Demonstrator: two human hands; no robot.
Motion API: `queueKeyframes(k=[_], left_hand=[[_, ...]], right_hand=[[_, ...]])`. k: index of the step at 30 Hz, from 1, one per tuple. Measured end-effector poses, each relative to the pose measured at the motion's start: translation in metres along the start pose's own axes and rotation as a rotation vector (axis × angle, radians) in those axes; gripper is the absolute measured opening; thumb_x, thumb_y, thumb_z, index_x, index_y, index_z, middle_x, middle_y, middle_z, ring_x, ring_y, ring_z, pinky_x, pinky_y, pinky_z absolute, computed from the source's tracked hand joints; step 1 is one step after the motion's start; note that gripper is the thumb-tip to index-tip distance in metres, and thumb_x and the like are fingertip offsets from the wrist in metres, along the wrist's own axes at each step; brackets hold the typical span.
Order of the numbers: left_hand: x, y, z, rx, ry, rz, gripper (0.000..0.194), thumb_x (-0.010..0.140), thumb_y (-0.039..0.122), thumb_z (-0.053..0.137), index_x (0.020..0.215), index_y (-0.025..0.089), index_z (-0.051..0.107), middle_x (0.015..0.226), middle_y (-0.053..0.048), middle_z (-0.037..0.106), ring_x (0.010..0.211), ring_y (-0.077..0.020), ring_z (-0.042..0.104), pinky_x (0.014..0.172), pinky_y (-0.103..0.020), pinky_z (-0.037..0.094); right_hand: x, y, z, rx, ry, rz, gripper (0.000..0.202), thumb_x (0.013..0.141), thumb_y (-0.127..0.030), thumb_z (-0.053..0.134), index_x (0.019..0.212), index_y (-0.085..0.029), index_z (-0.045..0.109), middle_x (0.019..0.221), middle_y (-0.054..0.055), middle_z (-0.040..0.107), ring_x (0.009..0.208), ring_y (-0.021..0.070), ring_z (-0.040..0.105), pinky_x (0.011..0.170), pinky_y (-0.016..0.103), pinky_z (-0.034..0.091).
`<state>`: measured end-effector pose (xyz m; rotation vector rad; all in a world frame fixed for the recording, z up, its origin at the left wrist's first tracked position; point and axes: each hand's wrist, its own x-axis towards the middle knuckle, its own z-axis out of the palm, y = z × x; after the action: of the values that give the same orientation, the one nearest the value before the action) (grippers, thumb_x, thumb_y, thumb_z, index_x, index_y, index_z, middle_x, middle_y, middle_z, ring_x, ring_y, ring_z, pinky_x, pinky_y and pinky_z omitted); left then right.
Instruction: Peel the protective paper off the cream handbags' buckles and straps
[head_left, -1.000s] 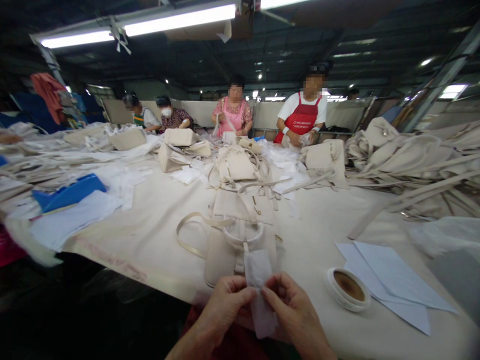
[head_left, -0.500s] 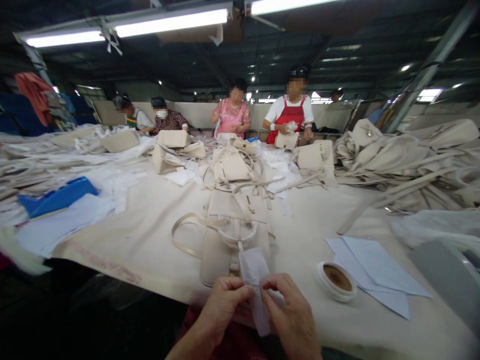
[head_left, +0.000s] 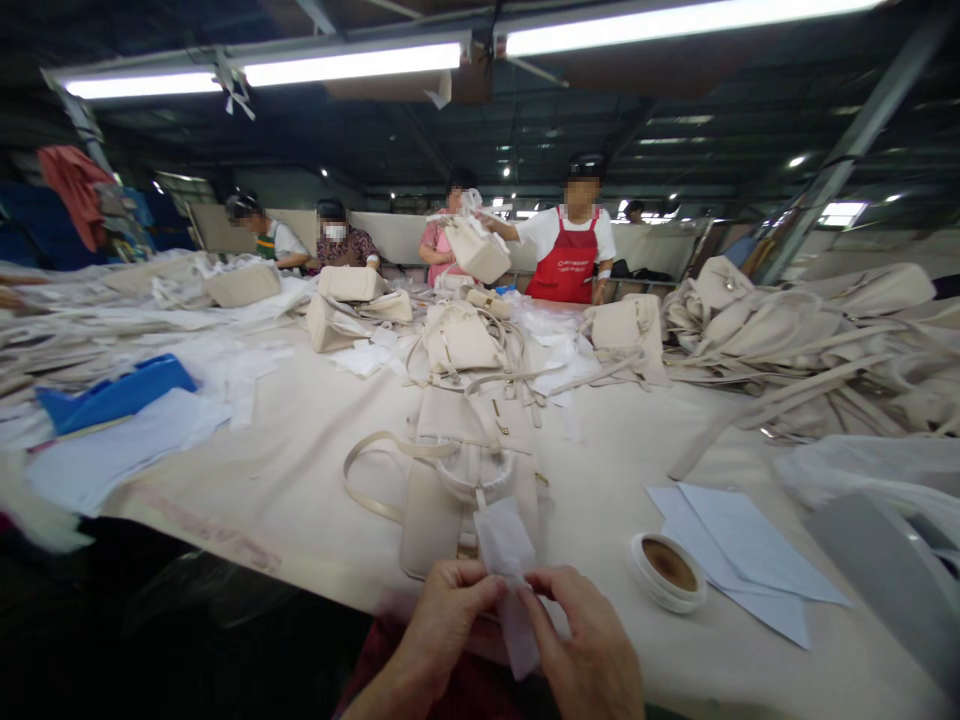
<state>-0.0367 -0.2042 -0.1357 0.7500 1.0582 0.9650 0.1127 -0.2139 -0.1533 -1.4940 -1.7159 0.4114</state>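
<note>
A beige bag (head_left: 431,515) lies on the table near its front edge, its strap looped out to the left. A strip of white tissue paper (head_left: 506,535) hangs over the bag's lower right part. My left hand (head_left: 450,620) pinches the strip's left side between thumb and forefinger. On the right side of the same strip, my right hand (head_left: 581,625) has its thumb and forefinger closed. The paper is gathered narrow between the two hands and its lower end hangs free.
Right of my hands are a round tub of brown paste (head_left: 667,572) and white sheets (head_left: 757,545). A blue holder (head_left: 120,393) lies left. Bags stand beyond, with a bag pile (head_left: 795,335) at right. Several people work across the table.
My hands have stayed on the paper strip, now more tightly gathered between them. Across the table, the person in the red apron has lifted a bag toward the left.
</note>
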Motion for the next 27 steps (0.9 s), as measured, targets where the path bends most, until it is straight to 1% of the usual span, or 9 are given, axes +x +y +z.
queueKeyframes(k=[2, 4, 6, 9, 13, 17, 20, 23, 27], left_hand=[[0.002, -0.003, -0.001, 0.001, 0.002, 0.008, 0.038, 0.059, 0.048, 0.081, 0.067, 0.012, 0.072, 0.065, -0.006, 0.067, 0.064, -0.0191, 0.06, 0.062, -0.028, 0.047], [0.003, -0.004, -0.002, 0.005, -0.001, 0.021, 0.034, 0.06, 0.045, 0.08, 0.064, 0.012, 0.071, 0.064, -0.005, 0.066, 0.063, -0.0185, 0.059, 0.061, -0.027, 0.045], [0.003, -0.004, 0.0, 0.017, -0.004, 0.02, 0.035, 0.057, 0.045, 0.081, 0.062, 0.012, 0.07, 0.062, -0.005, 0.064, 0.062, -0.0173, 0.057, 0.059, -0.026, 0.043], [0.002, -0.001, 0.001, 0.043, -0.005, 0.009, 0.04, 0.053, 0.048, 0.081, 0.06, 0.012, 0.069, 0.058, -0.003, 0.06, 0.056, -0.0146, 0.051, 0.056, -0.025, 0.038], [0.004, -0.001, 0.003, 0.078, -0.004, 0.041, 0.043, 0.053, 0.052, 0.081, 0.054, 0.011, 0.065, 0.052, 0.0, 0.053, 0.053, -0.0116, 0.043, 0.053, -0.023, 0.031], [0.008, -0.004, 0.003, 0.045, -0.023, 0.042, 0.04, 0.055, 0.049, 0.081, 0.053, 0.012, 0.065, 0.05, 0.001, 0.052, 0.051, -0.0107, 0.041, 0.053, -0.023, 0.029], [0.01, -0.006, 0.005, 0.022, -0.043, 0.03, 0.037, 0.056, 0.046, 0.08, 0.054, 0.013, 0.064, 0.053, 0.0, 0.055, 0.053, -0.0121, 0.045, 0.056, -0.025, 0.034], [0.008, -0.006, 0.007, 0.018, -0.049, 0.04, 0.036, 0.056, 0.045, 0.081, 0.055, 0.013, 0.065, 0.055, -0.001, 0.057, 0.056, -0.0135, 0.048, 0.059, -0.026, 0.039], [0.006, -0.002, 0.012, -0.046, -0.104, -0.006, 0.04, 0.053, 0.045, 0.084, 0.072, 0.012, 0.071, 0.067, -0.004, 0.065, 0.064, -0.0172, 0.057, 0.065, -0.029, 0.045]], right_hand=[[-0.002, 0.004, -0.001, -0.063, -0.034, -0.082, 0.021, 0.088, -0.042, 0.055, 0.09, -0.03, 0.072, 0.094, 0.006, 0.074, 0.089, 0.0259, 0.066, 0.08, 0.036, 0.045], [-0.004, 0.006, -0.001, -0.044, -0.073, -0.072, 0.022, 0.088, -0.042, 0.056, 0.095, -0.03, 0.073, 0.098, 0.006, 0.074, 0.092, 0.0266, 0.066, 0.082, 0.037, 0.046], [-0.004, 0.006, 0.0, 0.05, -0.119, 0.043, 0.024, 0.087, -0.043, 0.056, 0.097, -0.028, 0.072, 0.1, 0.006, 0.074, 0.093, 0.0265, 0.067, 0.084, 0.036, 0.047], [0.001, 0.002, 0.003, 0.32, -0.187, 0.248, 0.026, 0.082, -0.045, 0.06, 0.092, -0.023, 0.069, 0.089, 0.005, 0.073, 0.083, 0.0238, 0.067, 0.075, 0.032, 0.05], [0.009, -0.005, 0.002, 0.58, -0.235, 0.355, 0.025, 0.073, -0.042, 0.066, 0.083, -0.019, 0.062, 0.074, 0.002, 0.069, 0.07, 0.0208, 0.066, 0.063, 0.028, 0.051], [0.011, -0.011, -0.003, 0.447, -0.236, 0.294, 0.028, 0.079, -0.045, 0.058, 0.091, -0.02, 0.062, 0.085, 0.005, 0.072, 0.079, 0.0224, 0.068, 0.07, 0.03, 0.052], [0.008, -0.013, -0.004, 0.286, -0.193, 0.235, 0.031, 0.082, -0.044, 0.049, 0.099, -0.021, 0.061, 0.096, 0.008, 0.074, 0.088, 0.0245, 0.069, 0.077, 0.032, 0.051], [0.007, -0.013, -0.004, 0.149, -0.177, 0.202, 0.034, 0.085, -0.038, 0.039, 0.108, -0.021, 0.058, 0.092, 0.009, 0.074, 0.086, 0.0248, 0.07, 0.076, 0.033, 0.049], [0.017, -0.013, -0.009, 0.008, -0.271, 0.155, 0.041, 0.085, -0.027, 0.035, 0.12, -0.015, 0.053, 0.085, 0.009, 0.074, 0.079, 0.025, 0.069, 0.071, 0.033, 0.045]])
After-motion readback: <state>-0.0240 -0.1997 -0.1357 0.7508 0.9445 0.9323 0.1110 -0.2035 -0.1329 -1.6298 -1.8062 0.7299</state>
